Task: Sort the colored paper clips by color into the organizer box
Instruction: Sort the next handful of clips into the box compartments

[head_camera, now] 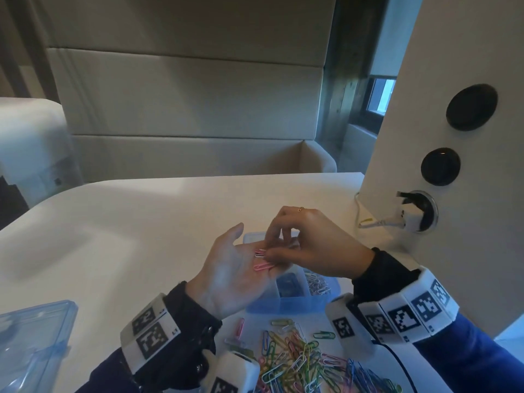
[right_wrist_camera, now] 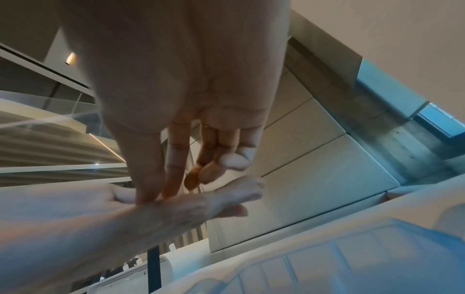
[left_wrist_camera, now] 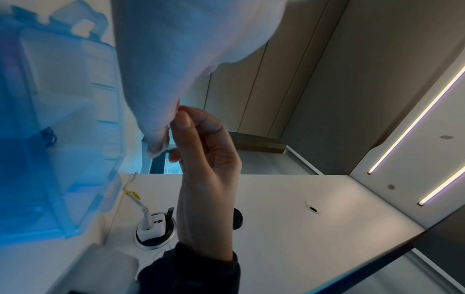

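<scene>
Right hand [head_camera: 309, 245] pinches pink clips [head_camera: 263, 260], visible head view only.

The organizer box [head_camera: 286, 303] is translucent blue plastic, smooth and a little glossy. The paper clips [head_camera: 306, 361] have a shiny coloured coating. The table [head_camera: 119, 236] looks matt and smooth.

Two hands [head_camera: 232, 268], two pink clips [head_camera: 262, 260] in palm, one organizer box [head_camera: 295, 296], one lid [head_camera: 31, 344]

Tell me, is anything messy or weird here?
Only the mixed paper clips, scattered loose on the table, unsorted. Pink clips lie on the open left hand; the right hand pinches at them above the organizer box. Nothing looks broken.
</scene>
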`<action>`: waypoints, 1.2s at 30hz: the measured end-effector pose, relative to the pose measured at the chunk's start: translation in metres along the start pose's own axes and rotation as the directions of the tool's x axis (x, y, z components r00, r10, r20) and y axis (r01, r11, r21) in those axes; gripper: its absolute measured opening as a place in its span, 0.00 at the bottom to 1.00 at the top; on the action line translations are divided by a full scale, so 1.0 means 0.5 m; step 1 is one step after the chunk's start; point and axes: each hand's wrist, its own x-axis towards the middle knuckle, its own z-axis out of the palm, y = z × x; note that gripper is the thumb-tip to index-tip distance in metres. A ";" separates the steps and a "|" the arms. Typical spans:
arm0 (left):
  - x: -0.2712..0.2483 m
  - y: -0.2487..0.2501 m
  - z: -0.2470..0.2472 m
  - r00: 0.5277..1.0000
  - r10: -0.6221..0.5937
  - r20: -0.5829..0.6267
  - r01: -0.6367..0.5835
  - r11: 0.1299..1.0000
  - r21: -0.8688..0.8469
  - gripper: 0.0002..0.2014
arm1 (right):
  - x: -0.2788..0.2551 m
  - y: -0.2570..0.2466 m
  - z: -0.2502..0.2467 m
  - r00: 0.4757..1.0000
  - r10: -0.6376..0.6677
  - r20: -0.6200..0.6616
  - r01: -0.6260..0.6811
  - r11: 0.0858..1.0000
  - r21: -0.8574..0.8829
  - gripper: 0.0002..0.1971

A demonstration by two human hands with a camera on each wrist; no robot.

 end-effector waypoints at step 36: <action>-0.004 0.002 0.001 0.998 0.012 -0.058 -0.006 0.994 0.110 0.34 | -0.004 0.016 0.022 0.994 0.109 -0.002 -0.108 0.985 0.133 0.03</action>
